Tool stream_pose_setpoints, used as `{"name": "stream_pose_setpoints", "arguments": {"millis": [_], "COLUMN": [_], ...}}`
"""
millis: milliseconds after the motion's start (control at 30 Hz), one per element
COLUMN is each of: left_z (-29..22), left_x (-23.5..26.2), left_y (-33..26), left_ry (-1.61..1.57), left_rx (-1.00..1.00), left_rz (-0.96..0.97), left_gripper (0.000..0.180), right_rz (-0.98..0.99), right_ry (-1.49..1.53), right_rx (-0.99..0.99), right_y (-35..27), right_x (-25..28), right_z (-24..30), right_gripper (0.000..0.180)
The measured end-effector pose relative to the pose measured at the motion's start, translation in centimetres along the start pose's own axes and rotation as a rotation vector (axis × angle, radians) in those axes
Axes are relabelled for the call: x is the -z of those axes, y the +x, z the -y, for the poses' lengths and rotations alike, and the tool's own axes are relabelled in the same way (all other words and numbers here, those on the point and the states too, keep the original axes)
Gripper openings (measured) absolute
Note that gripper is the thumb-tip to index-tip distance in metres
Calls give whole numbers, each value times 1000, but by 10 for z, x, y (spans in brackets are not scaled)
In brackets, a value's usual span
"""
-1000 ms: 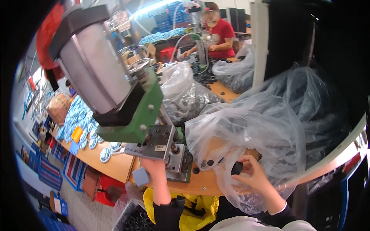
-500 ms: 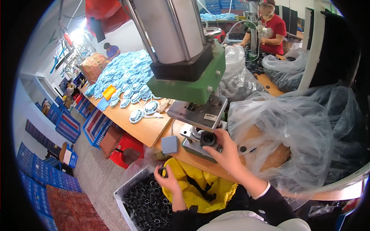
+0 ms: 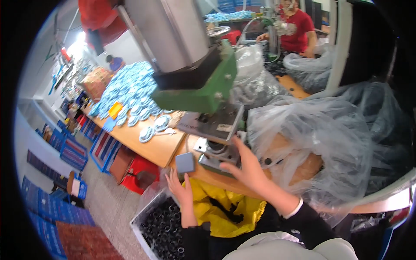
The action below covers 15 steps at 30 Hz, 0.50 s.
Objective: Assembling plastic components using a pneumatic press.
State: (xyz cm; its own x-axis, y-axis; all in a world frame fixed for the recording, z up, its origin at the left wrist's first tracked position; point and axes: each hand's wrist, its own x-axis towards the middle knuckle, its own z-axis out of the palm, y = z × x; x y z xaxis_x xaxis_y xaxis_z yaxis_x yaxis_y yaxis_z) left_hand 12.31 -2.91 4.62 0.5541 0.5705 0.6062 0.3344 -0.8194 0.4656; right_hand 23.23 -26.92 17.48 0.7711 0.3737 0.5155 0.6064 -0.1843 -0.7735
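My right hand (image 3: 248, 167) reaches forward, fingers spread, its fingertips at the round die on the metal base (image 3: 215, 152) of a green press (image 3: 203, 86) with a tall silver cylinder (image 3: 173, 30). Lower down, my left hand (image 3: 180, 190) is raised with its fingers apart, just under a grey square box (image 3: 185, 162) at the bench edge. I see nothing held in either hand. A yellow cloth (image 3: 216, 208) lies below my arms. To the right, a big clear plastic bag (image 3: 320, 134) lies over brown cardboard with small black parts.
A white bin of black rings (image 3: 162, 225) stands on the floor by my left arm. The wooden bench (image 3: 151, 145) carries heaps of blue-and-white round pieces (image 3: 130, 91). Beyond are a red crate (image 3: 141, 173), blue crates (image 3: 69, 147) and a person in a red shirt (image 3: 299, 30).
My right hand left the plastic bag and came over to the press base. My left hand dropped from the press to just below the grey box. The view swung left and downward.
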Motion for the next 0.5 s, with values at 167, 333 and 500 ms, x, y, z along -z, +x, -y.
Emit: {"name": "stream_pose_setpoints", "arguments": {"millis": [167, 333, 500], "left_z": [-23, -22, 14], "left_x": [-42, -59, -61], "left_y": [63, 64, 53], "left_ry": [266, 302, 347], "left_rx": [22, -54, -107], "left_rz": [448, 327, 189], "left_gripper": [43, 40, 38], "right_rz": [21, 134, 113], "right_ry": [-179, -441, -860], "right_rx": [-257, -420, -16], "right_y": [-63, -34, 18], "right_x": [72, 127, 89], "right_z": [-51, -146, -239], "right_gripper": [43, 31, 29]}}
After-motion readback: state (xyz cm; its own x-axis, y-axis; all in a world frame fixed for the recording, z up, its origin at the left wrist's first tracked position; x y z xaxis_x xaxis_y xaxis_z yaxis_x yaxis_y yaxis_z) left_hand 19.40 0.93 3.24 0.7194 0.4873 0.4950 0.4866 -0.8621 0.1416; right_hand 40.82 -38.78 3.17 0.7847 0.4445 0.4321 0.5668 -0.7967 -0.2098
